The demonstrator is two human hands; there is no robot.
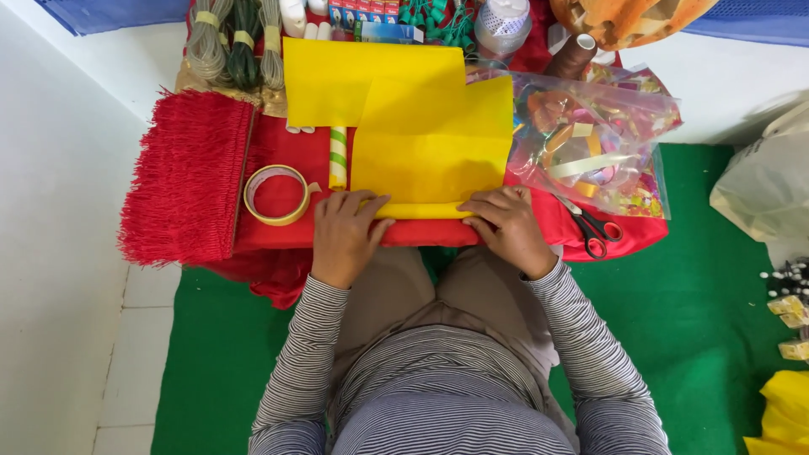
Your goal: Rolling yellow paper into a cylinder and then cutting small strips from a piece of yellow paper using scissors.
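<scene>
On the red cloth [278, 160] | left hand [344, 236], right hand [506, 226]: flat, pressing yellow paper [430, 160] fold | risk: uneven pressure skews crease; scissors [594, 229] at 3 o'clock.

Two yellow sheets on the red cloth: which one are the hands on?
The nearer yellow sheet. The left hand and right hand press its folded bottom edge; the far yellow sheet lies behind, untouched.

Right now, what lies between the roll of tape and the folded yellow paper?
In the head view, a green-and-white striped stick lies upright on the red cloth between the tape roll and the yellow paper.
</scene>
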